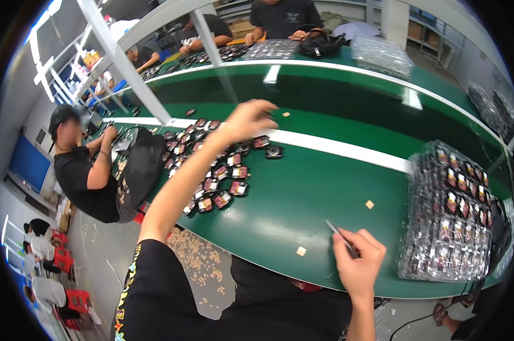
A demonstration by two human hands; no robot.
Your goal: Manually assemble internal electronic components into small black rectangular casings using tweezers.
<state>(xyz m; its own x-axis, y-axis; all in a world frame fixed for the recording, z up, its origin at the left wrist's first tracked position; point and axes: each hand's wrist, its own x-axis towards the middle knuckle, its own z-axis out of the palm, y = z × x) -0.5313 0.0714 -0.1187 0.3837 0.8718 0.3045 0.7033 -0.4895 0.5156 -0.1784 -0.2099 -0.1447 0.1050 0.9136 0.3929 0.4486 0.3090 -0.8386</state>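
Left hand (247,118): motion-blurred; fingers indistinct, grip state unreadable. Its forearm hides part of the small dark parts (223,182) scattered on the green bench (302,193). Right hand (358,262): thin metal tool (337,232) mostly buried in the fingers, only the tip showing. Stacked clear trays (456,216), right: contents too small to identify; far-right edge lost in the fisheye rim.

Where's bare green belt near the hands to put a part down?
Free: green belt between the scattered small dark parts and the stacked clear blister trays, only tan scraps there. Also beyond the white stripe. Crowded: under the left hand; trays beside the right hand, which holds a thin metal tool.
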